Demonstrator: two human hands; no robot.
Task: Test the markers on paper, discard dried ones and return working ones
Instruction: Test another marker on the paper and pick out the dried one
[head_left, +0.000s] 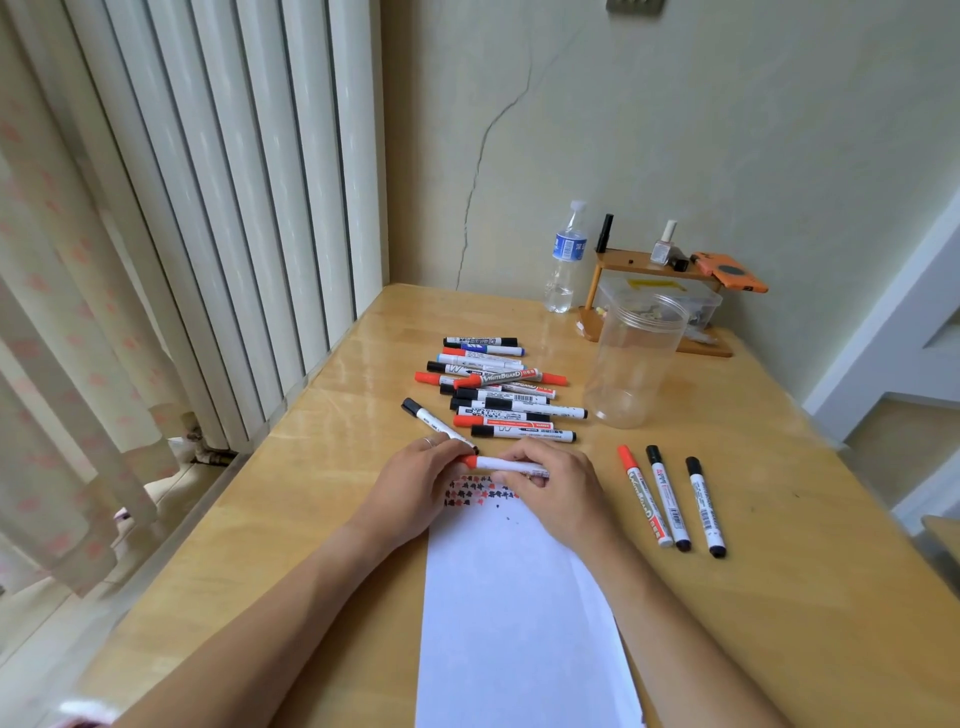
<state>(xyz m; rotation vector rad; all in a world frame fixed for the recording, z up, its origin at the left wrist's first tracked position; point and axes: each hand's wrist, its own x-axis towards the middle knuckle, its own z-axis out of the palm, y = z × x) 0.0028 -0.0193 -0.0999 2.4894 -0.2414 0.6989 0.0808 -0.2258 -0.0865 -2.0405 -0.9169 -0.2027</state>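
A white marker with a red cap (501, 464) lies level between both hands, above the top of the white paper (514, 618). My left hand (415, 488) pinches its red cap end. My right hand (558, 488) grips its white barrel. Rows of red and black test marks (470, 491) show on the paper under the hands. A pile of several markers (498, 389) lies beyond the hands. One black-capped marker (434, 423) lies apart, by my left hand. Three markers (670, 499) lie side by side to the right. An empty clear plastic jar (631, 364) stands behind them.
The wooden table (779, 597) fills the view. At its back stand a water bottle (566, 260) and a small wooden shelf (654, 270) with a nail polish bottle, an orange phone and a plastic box. A white radiator (208, 208) and a curtain flank the left edge.
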